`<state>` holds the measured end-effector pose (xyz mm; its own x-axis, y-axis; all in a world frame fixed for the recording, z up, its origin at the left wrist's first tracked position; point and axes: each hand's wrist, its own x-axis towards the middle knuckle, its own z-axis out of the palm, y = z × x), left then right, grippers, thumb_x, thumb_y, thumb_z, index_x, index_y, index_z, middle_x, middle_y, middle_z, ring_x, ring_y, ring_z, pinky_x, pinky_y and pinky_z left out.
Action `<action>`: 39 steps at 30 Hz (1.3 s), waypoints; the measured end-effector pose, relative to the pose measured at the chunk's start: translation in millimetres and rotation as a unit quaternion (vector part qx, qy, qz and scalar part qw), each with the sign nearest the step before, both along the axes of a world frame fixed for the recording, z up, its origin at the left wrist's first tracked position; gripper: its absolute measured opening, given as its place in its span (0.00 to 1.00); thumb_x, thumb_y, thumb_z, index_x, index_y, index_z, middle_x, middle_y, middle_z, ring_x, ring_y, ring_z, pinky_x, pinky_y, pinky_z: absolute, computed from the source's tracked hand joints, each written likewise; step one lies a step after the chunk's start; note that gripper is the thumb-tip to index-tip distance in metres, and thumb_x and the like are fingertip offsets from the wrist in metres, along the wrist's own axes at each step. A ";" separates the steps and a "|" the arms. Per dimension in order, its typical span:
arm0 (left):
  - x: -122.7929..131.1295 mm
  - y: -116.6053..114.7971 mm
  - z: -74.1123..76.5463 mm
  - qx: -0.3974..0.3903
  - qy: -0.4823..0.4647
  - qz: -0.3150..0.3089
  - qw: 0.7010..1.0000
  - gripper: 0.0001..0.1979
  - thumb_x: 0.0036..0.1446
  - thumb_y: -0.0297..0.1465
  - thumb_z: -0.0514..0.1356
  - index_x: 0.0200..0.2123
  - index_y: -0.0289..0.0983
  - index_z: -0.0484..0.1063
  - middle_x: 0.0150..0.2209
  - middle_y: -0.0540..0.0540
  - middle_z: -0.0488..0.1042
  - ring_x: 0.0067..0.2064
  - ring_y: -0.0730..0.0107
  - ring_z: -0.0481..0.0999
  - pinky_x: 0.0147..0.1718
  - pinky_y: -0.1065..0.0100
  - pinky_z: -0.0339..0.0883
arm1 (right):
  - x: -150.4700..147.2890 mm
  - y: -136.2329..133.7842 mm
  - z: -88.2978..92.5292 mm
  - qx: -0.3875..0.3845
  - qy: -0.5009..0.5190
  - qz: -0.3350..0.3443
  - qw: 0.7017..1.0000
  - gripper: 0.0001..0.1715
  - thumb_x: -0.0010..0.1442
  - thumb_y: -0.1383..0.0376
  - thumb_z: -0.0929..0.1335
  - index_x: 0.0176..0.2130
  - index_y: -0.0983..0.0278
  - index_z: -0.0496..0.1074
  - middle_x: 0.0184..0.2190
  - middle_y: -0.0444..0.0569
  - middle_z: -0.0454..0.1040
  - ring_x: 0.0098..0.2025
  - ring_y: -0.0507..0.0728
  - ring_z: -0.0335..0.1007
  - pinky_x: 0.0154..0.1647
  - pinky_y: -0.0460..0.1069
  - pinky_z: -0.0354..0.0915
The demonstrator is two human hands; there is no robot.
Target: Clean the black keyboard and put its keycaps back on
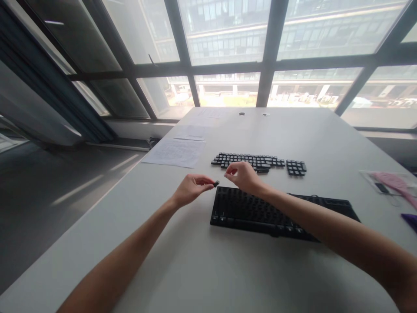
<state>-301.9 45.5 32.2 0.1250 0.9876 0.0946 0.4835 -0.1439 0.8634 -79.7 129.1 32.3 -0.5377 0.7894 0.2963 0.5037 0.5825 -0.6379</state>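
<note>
My left hand [192, 190] pinches a small black keycap [216, 183] just off the upper left corner of a black keyboard [250, 225]. Close by on the right, my right hand [241, 176] is closed with thumb and fingertips together; whatever it may hold is too small to make out. The keyboard lies flat, with most of its keycaps off and a few left along the bottom row. My right forearm passes over it and hides part of its right side. Behind my hands, loose keycaps [243, 158] lie in rows, with a separate number-pad block [296, 168] of keycaps beside them.
Sheets of paper [177, 152] lie along the left edge of the white table [169, 269]. At the right are a clear bag with a pink item [391, 179] and something purple [411, 221]. Two round cable holes are near the window.
</note>
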 end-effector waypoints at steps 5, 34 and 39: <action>24.3 -47.6 8.0 -0.100 -0.023 -0.060 0.993 0.08 0.56 0.34 0.68 0.36 0.36 0.82 0.36 0.44 0.84 0.40 0.61 0.83 0.43 0.64 0.76 | 40.8 -46.7 2.6 -0.117 0.043 0.009 0.992 0.05 0.56 0.65 0.73 0.29 0.64 0.79 0.25 0.45 0.78 0.29 0.53 0.71 0.32 0.47 0.62; 32.2 -67.5 -6.1 0.157 0.150 -0.114 0.969 0.09 0.64 0.24 0.60 0.38 0.38 0.81 0.40 0.44 0.80 0.41 0.67 0.80 0.43 0.67 0.74 | 53.6 -79.2 -10.7 -0.176 0.064 0.011 0.982 0.05 0.57 0.64 0.73 0.31 0.64 0.79 0.29 0.46 0.81 0.34 0.56 0.75 0.39 0.50 0.67; 34.5 -76.0 -5.5 0.229 0.246 -0.144 0.931 0.13 0.66 0.21 0.54 0.43 0.37 0.78 0.42 0.42 0.77 0.45 0.64 0.77 0.45 0.62 0.74 | 49.0 -89.8 -16.2 -0.127 0.086 0.025 0.988 0.02 0.58 0.68 0.74 0.32 0.63 0.79 0.30 0.46 0.80 0.34 0.55 0.74 0.39 0.49 0.67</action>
<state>-267.3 -30.5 26.7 0.5178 0.7768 0.3584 0.6882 -0.6271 0.3648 -30.7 39.3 16.1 -0.5373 0.8234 0.1824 0.3492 0.4141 -0.8406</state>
